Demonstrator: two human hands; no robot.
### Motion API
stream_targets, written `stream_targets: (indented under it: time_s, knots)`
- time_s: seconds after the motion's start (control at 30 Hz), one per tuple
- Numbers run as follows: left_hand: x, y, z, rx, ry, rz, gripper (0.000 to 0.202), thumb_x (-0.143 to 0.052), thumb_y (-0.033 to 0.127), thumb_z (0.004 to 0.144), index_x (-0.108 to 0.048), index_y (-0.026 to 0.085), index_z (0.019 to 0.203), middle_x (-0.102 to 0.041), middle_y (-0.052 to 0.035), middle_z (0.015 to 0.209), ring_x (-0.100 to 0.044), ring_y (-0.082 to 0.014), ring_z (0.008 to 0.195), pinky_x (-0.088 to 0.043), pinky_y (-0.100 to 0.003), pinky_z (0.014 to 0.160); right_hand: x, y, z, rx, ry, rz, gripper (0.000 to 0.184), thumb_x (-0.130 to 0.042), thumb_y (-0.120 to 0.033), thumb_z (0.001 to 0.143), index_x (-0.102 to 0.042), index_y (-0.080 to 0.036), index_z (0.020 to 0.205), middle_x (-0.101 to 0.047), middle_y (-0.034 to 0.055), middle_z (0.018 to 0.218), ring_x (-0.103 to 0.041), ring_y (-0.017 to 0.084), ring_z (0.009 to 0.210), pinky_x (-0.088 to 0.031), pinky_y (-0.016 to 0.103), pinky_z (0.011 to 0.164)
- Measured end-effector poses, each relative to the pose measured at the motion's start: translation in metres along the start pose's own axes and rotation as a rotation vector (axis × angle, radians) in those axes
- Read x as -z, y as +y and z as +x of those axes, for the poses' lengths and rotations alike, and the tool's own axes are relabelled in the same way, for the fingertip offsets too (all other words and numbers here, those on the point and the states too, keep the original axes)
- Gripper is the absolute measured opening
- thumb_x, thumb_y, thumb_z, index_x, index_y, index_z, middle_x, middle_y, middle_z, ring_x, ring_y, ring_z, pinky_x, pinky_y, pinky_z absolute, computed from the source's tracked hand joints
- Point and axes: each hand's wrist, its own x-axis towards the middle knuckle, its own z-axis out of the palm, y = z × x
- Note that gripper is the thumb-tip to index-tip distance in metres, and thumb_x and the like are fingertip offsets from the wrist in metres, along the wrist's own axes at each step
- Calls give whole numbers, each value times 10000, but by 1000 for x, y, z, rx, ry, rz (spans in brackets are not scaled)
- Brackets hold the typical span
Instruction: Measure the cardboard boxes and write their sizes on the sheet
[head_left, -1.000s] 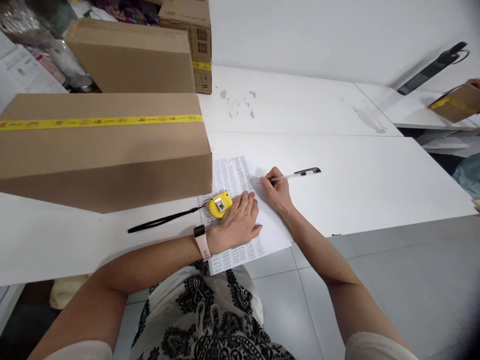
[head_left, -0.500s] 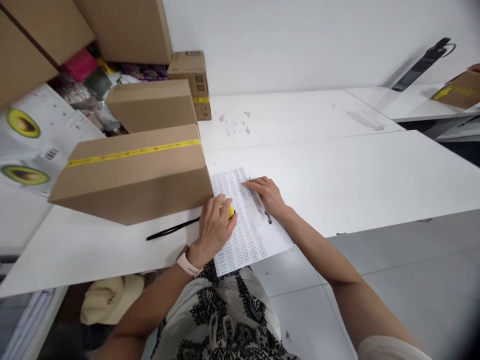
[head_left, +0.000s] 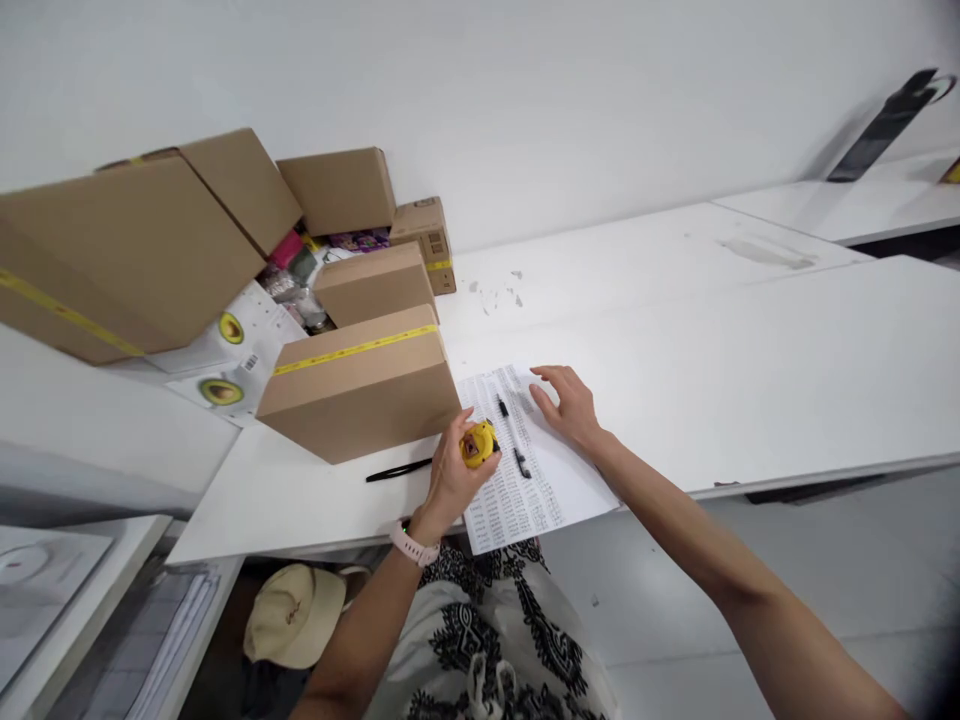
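Observation:
My left hand (head_left: 452, 472) grips a small yellow tape measure (head_left: 478, 443) just above the printed sheet (head_left: 525, 480), its black wrist strap (head_left: 397, 470) trailing left on the white table (head_left: 712, 380). A pen (head_left: 513, 447) lies loose on the sheet beside the tape measure. My right hand (head_left: 568, 403) rests open on the sheet's right part, fingers spread, holding nothing. A cardboard box sealed with yellow tape (head_left: 360, 390) stands just left of the sheet.
More cardboard boxes (head_left: 150, 240) and avocado-printed packaging (head_left: 225, 360) pile up at the back left. A cream cap (head_left: 296, 612) lies under the table. A second white table (head_left: 840, 205) stands at the far right. A lower shelf (head_left: 67, 580) is at the left.
My right hand has laid the pen down on the sheet and opened. My left hand has closed round the tape measure and lifted it. The view has pulled back and swung left.

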Motion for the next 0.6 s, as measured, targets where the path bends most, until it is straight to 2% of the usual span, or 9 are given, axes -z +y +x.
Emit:
stream_targets:
  time_s: [0.03,0.17,0.27,0.37,0.47,0.53,0.6]
  knots:
    - [6,6,-6,6,-14,-55,688,-717,278,842,-379,184,1433,-675,-142,1252,-685,-233,1108,-561,-405,955,5,-16,-1,13,-33,72,301,-552,-396,949,-681,-211,1149,-728,128,1106,-652,275,996,-508,454,925]
    - [31,27,-30,-3,-95,-181,750,-731,277,821,-348,212,1462,-678,-128,1268,-679,-235,1134,-547,-401,989,22,-85,-10,1,-487,418,315,-529,-472,986,-685,-237,1125,-718,78,1005,-651,204,876,-526,366,787]
    - [47,33,-45,6,-109,-221,791,-747,275,785,-345,221,1464,-694,-112,1240,-683,-242,1120,-549,-406,983,24,-119,-16,-29,-624,489,291,-572,-481,969,-709,-226,994,-674,49,860,-586,170,763,-482,333,713]
    - [60,29,-60,36,-123,-235,815,-762,276,748,-369,223,1460,-704,-106,1217,-688,-252,1097,-546,-423,986,17,-134,-19,-109,-705,596,280,-647,-487,925,-701,-213,922,-630,22,777,-534,147,705,-435,308,660]
    - [73,17,-74,31,-104,-238,785,-764,285,728,-423,226,1433,-690,-116,1257,-681,-264,1102,-545,-436,990,12,-136,-12,-195,-774,692,305,-725,-497,863,-677,-197,840,-574,-11,693,-473,118,628,-378,283,591]
    - [89,3,-80,21,-52,-212,703,-746,286,732,-481,224,1380,-659,-131,1318,-673,-270,1123,-542,-441,995,13,-132,-1,-226,-768,717,309,-748,-495,841,-673,-196,824,-558,-20,672,-453,112,607,-360,278,573]
    - [114,-16,-83,32,1,-136,617,-718,281,748,-525,220,1330,-655,-136,1319,-667,-274,1141,-528,-451,1012,16,-122,13,-241,-692,733,308,-765,-496,822,-688,-198,836,-583,-12,697,-479,121,631,-386,288,597]
